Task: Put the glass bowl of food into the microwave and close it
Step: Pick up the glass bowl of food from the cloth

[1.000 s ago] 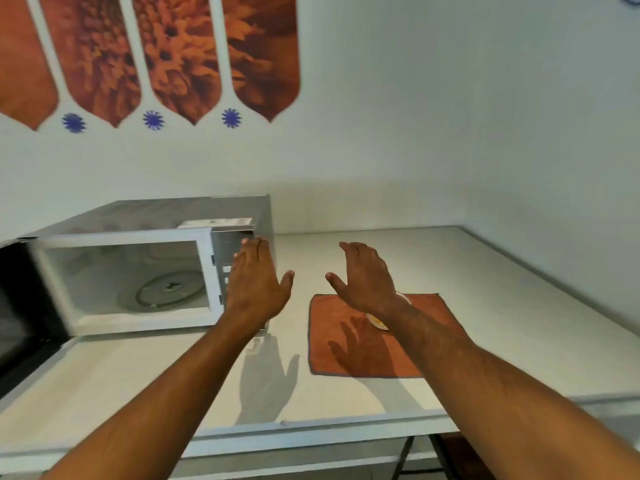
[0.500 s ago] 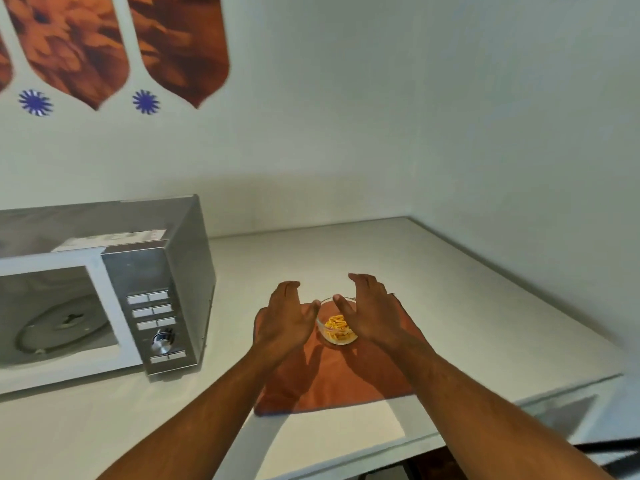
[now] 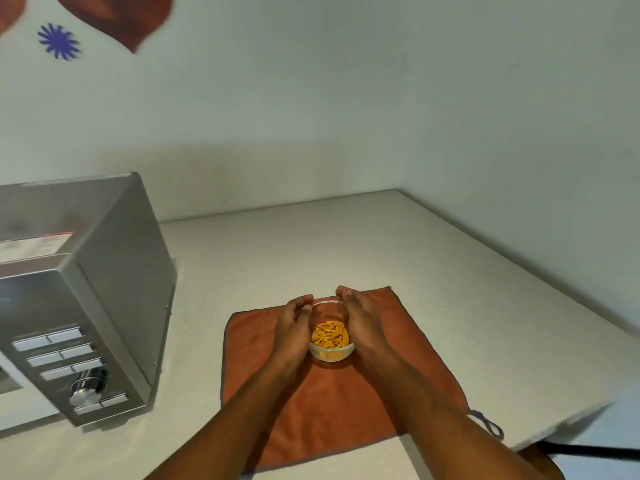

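Observation:
A small glass bowl of food (image 3: pixel 330 341), filled with orange-yellow sticks, stands on an orange cloth (image 3: pixel 325 407) in the middle of the counter. My left hand (image 3: pixel 294 323) cups the bowl's left side and my right hand (image 3: pixel 360 323) cups its right side, fingers curled around the rim. The bowl still rests on the cloth. The silver microwave (image 3: pixel 104 271) stands at the left; only its control panel (image 3: pixel 69 368) and right side show, and its opening is cut off by the frame edge.
The white counter (image 3: pixel 433 278) runs back to a wall corner, with its right edge slanting to the lower right. A grey loop (image 3: pixel 488 424) hangs from the cloth's near right corner. A dark cable (image 3: pixel 588 450) lies below the counter edge.
My hands came down from in front of the microwave to the bowl and closed around its sides. The view swung right, so the open microwave cavity slid out of frame.

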A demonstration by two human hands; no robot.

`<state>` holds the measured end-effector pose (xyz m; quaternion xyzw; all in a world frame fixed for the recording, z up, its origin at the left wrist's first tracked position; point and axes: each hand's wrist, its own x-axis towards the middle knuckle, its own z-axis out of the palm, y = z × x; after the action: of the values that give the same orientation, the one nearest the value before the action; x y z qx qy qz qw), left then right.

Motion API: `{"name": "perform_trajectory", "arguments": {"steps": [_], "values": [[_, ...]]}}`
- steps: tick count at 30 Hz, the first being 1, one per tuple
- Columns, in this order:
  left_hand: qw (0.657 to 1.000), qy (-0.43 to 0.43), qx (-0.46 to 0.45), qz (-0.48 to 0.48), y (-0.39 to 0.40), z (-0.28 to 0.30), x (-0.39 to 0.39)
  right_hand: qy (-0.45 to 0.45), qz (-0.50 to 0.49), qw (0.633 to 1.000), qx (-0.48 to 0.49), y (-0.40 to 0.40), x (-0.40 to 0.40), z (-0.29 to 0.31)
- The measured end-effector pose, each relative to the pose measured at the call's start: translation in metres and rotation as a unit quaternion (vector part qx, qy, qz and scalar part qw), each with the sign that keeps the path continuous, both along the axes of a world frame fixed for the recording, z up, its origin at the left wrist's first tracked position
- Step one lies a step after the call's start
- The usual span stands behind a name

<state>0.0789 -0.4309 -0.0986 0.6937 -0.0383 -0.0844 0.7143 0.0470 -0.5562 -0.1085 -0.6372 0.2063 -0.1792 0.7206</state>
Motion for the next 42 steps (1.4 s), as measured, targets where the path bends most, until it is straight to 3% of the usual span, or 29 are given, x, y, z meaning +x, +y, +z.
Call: {"name": "perform_trajectory", "arguments": {"steps": [8,16,28,42], "values": [[0.997,0.033,-0.065,0.006,-0.013,-0.016,0.004,-0.017,0.006,0.998,0.067,-0.005,-0.001,-0.011],[0.998,0.039,-0.056,0.012,-0.016,-0.012,0.002,-0.005,0.02,0.996,0.083,-0.006,-0.004,-0.013],[0.997,0.006,-0.068,0.044,0.002,0.018,-0.035,-0.005,0.005,0.993,0.115,0.016,-0.022,0.012],[0.991,-0.037,-0.082,0.096,0.064,0.047,-0.111,-0.048,0.083,0.98,0.177,0.074,-0.09,0.045]]}}
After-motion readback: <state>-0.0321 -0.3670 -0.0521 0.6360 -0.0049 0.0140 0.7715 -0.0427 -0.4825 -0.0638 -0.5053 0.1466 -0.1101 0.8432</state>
